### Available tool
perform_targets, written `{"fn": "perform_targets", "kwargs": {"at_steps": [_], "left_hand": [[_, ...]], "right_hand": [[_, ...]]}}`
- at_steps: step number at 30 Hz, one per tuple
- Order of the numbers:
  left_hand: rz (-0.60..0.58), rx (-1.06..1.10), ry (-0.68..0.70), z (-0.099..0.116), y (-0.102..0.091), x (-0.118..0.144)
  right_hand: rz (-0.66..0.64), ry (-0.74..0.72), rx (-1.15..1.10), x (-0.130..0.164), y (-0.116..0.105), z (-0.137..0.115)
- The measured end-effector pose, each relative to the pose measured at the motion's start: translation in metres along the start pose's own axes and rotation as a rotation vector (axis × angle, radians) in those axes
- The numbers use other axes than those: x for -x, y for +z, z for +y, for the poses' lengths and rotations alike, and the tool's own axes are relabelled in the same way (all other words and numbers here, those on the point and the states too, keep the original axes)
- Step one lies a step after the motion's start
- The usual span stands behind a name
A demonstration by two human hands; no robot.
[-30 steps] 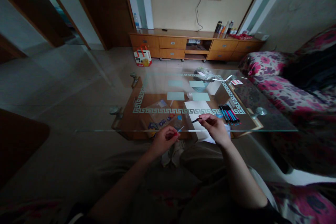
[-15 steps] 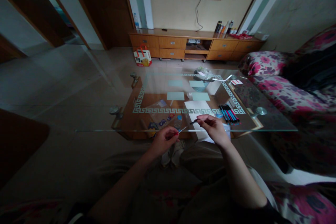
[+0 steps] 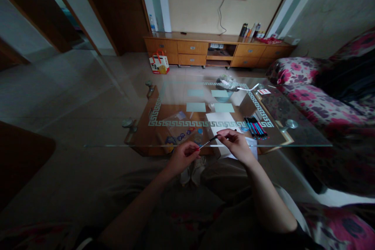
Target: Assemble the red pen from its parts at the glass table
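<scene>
Right at the near edge of the glass tabletop (image 3: 306,134), as I see it from the room, two bare hands meet over one slim line of pen parts. The left hand (image 3: 185,157) has thumb and fingers closed on the lower end of a pale refill (image 3: 204,145), which juts out of the grip, up and to the right. A touch of red shows at those fingertips. The right hand (image 3: 236,145) pinches a black barrel (image 3: 213,138), its free end slanting down and left out of the fingers. In the gap between the hands, the two pieces line up end to end and seem to touch; I cannot tell whether one sits inside the other. Just beyond the right hand, a row of black, blue and pink pens (image 3: 256,128) lies on the glass. Near the left hand, a blue-capped bottle (image 3: 199,136) shows.
</scene>
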State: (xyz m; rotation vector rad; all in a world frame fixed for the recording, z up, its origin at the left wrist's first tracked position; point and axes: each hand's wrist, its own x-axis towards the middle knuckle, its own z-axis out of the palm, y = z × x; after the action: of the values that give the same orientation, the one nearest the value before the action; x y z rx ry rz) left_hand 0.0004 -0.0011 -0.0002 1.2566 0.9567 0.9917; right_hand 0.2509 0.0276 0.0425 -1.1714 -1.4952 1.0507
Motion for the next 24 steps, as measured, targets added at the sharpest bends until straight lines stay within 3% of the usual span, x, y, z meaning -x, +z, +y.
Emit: {"fn": "perform_targets", "kwargs": {"at_steps": [13,24], "left_hand": [[0.019,-0.011,-0.01,0.0061,0.0022,0.0007],[-0.017,-0.061,0.0,-0.0007,0.0001,0.0001]], "right_hand": [[-0.012,0.016,0.024,0.002,0.0048,-0.0053],[-0.054,0.039,0.034,0.0029,0.0086,-0.004]]}}
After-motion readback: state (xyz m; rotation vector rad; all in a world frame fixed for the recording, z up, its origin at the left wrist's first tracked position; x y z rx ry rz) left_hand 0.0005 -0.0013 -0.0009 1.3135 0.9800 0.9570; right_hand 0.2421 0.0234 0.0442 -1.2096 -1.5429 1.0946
